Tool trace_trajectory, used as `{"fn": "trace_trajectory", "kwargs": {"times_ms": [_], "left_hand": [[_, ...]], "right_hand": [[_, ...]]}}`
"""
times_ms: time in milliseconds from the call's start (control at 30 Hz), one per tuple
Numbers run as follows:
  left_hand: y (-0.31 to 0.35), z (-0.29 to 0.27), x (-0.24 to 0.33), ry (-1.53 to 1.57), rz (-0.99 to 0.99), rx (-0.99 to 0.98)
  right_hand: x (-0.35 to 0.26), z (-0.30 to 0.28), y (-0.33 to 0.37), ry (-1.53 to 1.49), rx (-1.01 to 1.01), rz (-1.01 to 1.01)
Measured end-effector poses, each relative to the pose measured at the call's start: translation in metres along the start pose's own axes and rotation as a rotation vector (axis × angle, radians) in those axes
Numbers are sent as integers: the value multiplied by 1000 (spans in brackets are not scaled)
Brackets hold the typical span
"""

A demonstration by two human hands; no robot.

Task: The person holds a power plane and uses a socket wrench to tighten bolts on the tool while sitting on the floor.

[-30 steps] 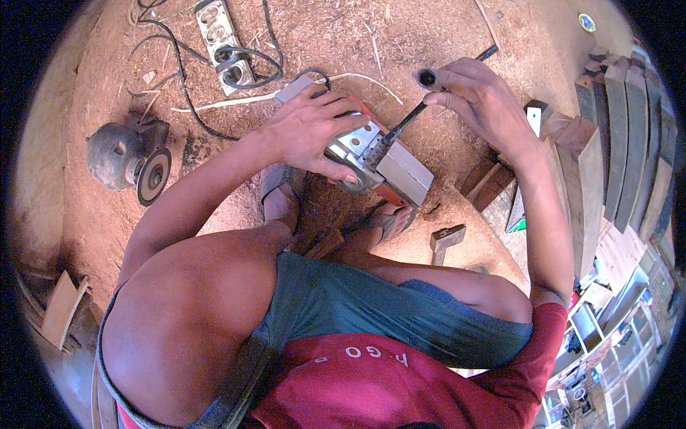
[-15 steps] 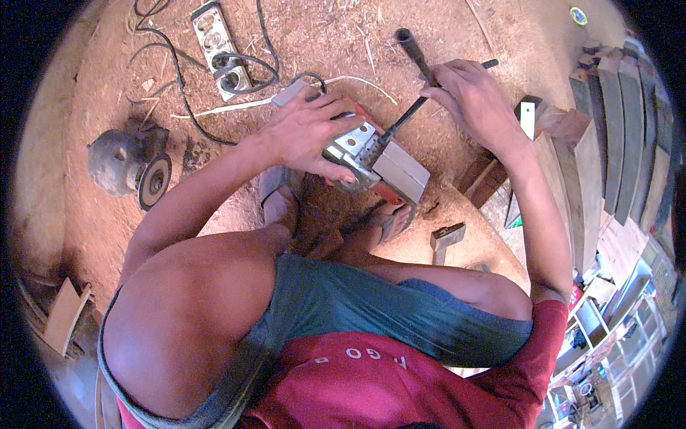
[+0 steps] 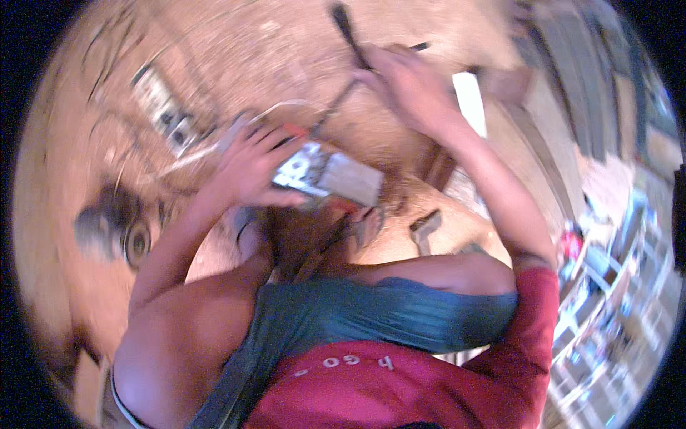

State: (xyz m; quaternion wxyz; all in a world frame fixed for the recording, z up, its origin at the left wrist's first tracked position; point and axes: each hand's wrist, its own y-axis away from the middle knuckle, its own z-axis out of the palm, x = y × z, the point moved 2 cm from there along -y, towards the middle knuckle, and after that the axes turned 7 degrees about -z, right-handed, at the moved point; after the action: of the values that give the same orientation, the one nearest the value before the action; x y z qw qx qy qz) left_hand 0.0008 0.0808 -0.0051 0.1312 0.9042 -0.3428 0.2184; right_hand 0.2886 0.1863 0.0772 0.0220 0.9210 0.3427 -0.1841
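My left hand (image 3: 254,170) is wrapped round an electric planer (image 3: 350,179), fingers over its far side and thumb along the near side. The planer has a red body, bright metal at its middle and a flat grey sole. My right hand (image 3: 414,89) grips a dark T-shaped wrench (image 3: 344,27) at the joint of its bars. One bar sticks up past my fingers; the thin shaft slants down to the planer's middle. Blur hides whether its tip touches there.
A power strip (image 3: 163,107) with cords lies at the far left. An angle grinder (image 3: 107,232) rests on the left ground. A hammer-like tool (image 3: 425,227) lies near my leg. Long wooden boards (image 3: 572,79) are stacked at the right, beyond a white piece (image 3: 469,104).
The whole view has shifted and blurred, so the ground things sit lower and farther left. Both hands keep their holds. The wrench shaft now leans to the planer's far side.
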Motion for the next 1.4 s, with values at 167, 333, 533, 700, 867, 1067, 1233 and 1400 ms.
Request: {"fn": "trace_trajectory", "kwargs": {"times_ms": [167,333,533,700,867,1067,1233,1400], "left_hand": [[-13,-6,8,-38,122,-5],[-24,5,16,-9,93,-40],[-15,3,11,-19,88,-45],[-17,-2,5,-15,49,-45],[-21,-2,9,-52,93,-83],[-16,-7,2,-18,87,-48],[-24,-3,12,6,110,-128],[-16,-2,2,11,43,-185]], "right_hand": [[87,77,-11,-430,43,608],[131,110,20,-358,-208,722],[127,-19,52,-518,35,434],[174,-118,140,-378,101,492],[142,-90,239,-273,-155,610],[75,-41,230,156,-131,655],[96,-33,245,81,-76,714],[102,-52,214,27,-188,717]]}}
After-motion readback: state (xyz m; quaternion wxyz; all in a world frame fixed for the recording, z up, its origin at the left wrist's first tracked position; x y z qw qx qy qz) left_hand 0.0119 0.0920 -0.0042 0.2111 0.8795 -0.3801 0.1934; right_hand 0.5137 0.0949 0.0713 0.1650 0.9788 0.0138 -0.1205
